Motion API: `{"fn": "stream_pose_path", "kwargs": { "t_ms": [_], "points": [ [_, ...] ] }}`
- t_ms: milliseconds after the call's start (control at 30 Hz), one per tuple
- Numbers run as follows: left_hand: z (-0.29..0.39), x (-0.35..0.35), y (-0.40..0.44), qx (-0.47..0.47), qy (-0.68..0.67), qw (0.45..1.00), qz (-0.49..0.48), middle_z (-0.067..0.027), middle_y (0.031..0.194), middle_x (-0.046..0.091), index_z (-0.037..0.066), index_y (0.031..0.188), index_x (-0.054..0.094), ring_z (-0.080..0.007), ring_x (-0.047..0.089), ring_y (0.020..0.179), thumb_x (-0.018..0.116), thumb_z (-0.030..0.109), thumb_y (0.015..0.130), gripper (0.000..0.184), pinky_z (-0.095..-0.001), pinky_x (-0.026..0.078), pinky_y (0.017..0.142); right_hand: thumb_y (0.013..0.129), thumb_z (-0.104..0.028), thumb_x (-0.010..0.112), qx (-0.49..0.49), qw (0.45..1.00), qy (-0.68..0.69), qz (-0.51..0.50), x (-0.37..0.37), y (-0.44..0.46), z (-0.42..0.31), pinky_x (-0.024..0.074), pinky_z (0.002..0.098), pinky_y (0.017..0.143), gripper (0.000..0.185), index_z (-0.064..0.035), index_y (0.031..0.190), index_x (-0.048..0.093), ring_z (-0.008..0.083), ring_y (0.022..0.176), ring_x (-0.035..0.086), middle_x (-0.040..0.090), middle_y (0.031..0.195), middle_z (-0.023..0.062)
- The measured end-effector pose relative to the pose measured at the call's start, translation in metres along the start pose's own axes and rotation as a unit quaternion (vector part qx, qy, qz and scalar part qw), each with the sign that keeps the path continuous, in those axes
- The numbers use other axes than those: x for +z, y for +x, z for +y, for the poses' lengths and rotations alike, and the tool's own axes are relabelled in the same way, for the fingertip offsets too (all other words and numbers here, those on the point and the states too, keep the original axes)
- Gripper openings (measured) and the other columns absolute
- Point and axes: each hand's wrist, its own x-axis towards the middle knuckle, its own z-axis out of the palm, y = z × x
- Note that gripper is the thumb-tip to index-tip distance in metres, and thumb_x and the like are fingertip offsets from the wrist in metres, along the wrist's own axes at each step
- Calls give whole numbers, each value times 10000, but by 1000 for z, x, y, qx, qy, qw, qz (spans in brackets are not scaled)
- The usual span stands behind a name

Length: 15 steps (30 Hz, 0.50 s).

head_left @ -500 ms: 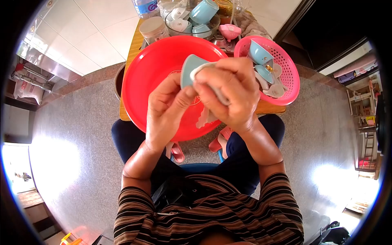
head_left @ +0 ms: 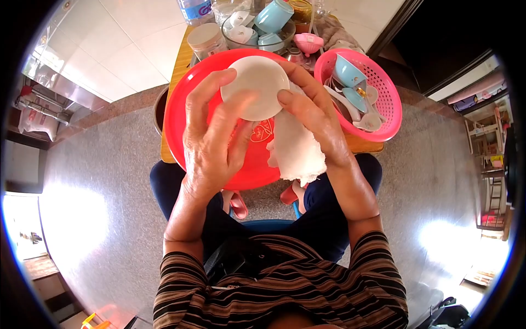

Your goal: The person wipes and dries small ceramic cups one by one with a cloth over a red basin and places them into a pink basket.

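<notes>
A small round bowl (head_left: 255, 88), white inside, is held tilted above the red basin (head_left: 181, 115), its inside facing me. My right hand (head_left: 315, 118) grips the bowl's right side, thumb at the rim. A damp-looking white cloth (head_left: 298, 148) with a ragged edge hangs from the same hand, partly behind the bowl. My left hand (head_left: 211, 131) is at the bowl's left side with its fingers spread. One fingertip meets the rim, while another finger is blurred in front of the bowl.
Right of the basin, a pink colander (head_left: 392, 104) holds a blue bowl (head_left: 348, 71) and several spoons. Behind stand a glass bowl (head_left: 290, 38) of cups, a lidded jar (head_left: 205, 38) and a water bottle (head_left: 195, 10), all on a wooden table (head_left: 364, 146).
The bowl has turned from its light-blue outer side to its white inside. My left fingers have spread from their grip, and the cloth now hangs lower from my right hand.
</notes>
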Motion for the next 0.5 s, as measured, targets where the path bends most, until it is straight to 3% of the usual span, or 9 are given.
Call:
{"fn": "stream_pose_path", "kwargs": {
  "t_ms": [33, 67, 167, 200, 267, 333, 367, 433, 500],
  "points": [
    [3, 0, 0, -42, -54, 998, 7, -158, 1222, 503, 76, 1181, 575, -372, 485, 1175, 738, 84, 704, 504, -458, 425, 964, 903, -237, 587, 17, 999, 39, -4, 0, 0, 0, 425, 261, 897, 444, 8, 1256, 476, 109, 1044, 523, 562, 1134, 62],
    [2, 1, 1, -41, -54, 998, 7, -158, 1222, 503, 76, 1181, 575, -372, 485, 1175, 738, 84, 704, 504, -458, 425, 964, 903, -237, 587, 17, 999, 40, -3, 0, -1, -2, 425, 261, 897, 444, 8, 1256, 476, 109, 1044, 523, 562, 1134, 62],
    [-3, 3, 1, -50, -82, 995, -5, -190, 1336, 457, 35, 1364, 375, -342, 504, 1178, 804, 157, 680, 816, -428, 463, 938, 914, -184, 566, 52, 996, 66, -41, -3, -1, -8, 423, 251, 900, 394, 15, 1247, 493, 99, 1037, 532, 582, 1119, 54],
    [-4, 4, -1, -48, -83, 995, -6, -190, 1336, 457, 35, 1364, 375, -342, 504, 1178, 804, 157, 680, 816, -428, 463, 938, 915, -185, 571, 73, 994, 60, -46, -3, -2, -10, 426, 248, 892, 396, 11, 1251, 495, 100, 1032, 536, 586, 1117, 53],
    [-6, 5, -4, -134, -228, 964, -35, -189, 1308, 493, 39, 1374, 369, -308, 544, 1154, 812, 171, 682, 832, -398, 482, 916, 915, -185, 577, 94, 993, 54, -49, -2, -1, -9, 430, 244, 884, 398, 6, 1255, 496, 101, 1027, 540, 591, 1115, 52],
    [-9, 5, -4, -134, -186, 973, -28, -184, 1289, 510, 41, 1376, 364, -301, 558, 1141, 816, 177, 681, 841, -395, 488, 908, 911, -173, 592, -33, 998, -53, 0, -1, 4, 0, 448, 230, 817, 327, -6, 1185, 529, 74, 959, 548, 605, 1030, 36],
    [-10, 5, -4, -134, -143, 980, -19, -179, 1270, 528, 42, 1379, 359, -294, 571, 1128, 820, 183, 679, 850, -392, 494, 901, 911, -173, 592, -33, 998, -53, 0, -4, 6, 2, 448, 230, 817, 327, -6, 1185, 529, 74, 959, 548, 605, 1030, 36],
    [-6, 6, -2, -137, -100, 985, -30, -177, 1278, 521, 46, 1379, 357, -295, 568, 1132, 818, 183, 681, 848, -391, 499, 893, 901, -152, 607, -116, 987, -46, 100, -11, 8, 2, 451, 218, 751, 215, -25, 1066, 552, 54, 891, 540, 596, 949, 19],
    [-3, 12, -3, -135, -51, 988, -51, -176, 1286, 509, 55, 1378, 357, -304, 566, 1125, 813, 180, 676, 847, -394, 501, 887, 893, -142, 617, -119, 987, -66, 90, -15, 7, -2, 452, 217, 729, 187, -32, 1027, 546, 49, 863, 534, 586, 929, 10]
  ]
}}
